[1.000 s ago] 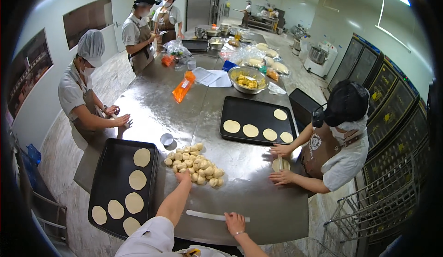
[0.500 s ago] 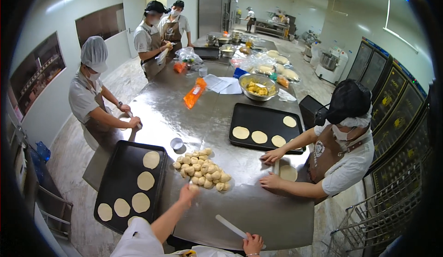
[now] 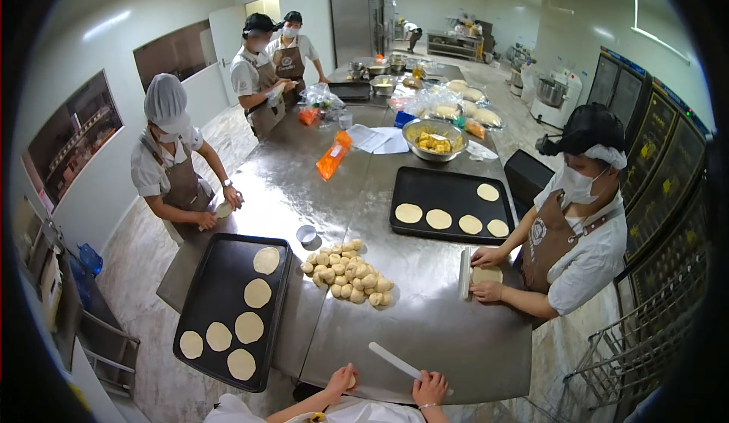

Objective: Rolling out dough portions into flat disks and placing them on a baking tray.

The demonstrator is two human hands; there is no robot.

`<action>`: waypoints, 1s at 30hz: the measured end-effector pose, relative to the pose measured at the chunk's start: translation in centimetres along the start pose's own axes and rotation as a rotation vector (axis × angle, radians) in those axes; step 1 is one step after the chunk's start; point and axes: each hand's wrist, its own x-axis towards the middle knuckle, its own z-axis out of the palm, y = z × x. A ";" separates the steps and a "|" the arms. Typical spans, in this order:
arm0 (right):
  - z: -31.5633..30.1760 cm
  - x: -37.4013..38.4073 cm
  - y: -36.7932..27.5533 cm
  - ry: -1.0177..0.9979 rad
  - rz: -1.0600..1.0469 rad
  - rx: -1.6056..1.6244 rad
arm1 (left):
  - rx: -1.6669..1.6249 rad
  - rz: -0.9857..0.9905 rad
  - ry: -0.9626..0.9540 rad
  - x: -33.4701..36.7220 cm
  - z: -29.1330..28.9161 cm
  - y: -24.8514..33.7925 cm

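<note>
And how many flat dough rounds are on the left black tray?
6 dough rounds: four along the right side of the tray, two left of them near its lower end; none seems hidden.

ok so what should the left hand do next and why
Probably set its dough piece down on the steel table: the left hand has it at the near edge, the right hand is on the white rolling pin, and the surface between them looks bare.
</note>
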 end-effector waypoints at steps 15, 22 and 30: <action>0.9 0.2 -0.1 0.033 0.044 -0.005 | 0.317 0.107 0.193 0.2 1.8 -0.3; 0.4 0.5 0.2 -0.010 0.083 0.036 | 0.450 0.392 0.140 1.8 -0.3 -0.7; -2.8 1.0 -1.4 -0.111 0.058 0.059 | 0.702 0.385 0.307 0.3 -0.8 2.4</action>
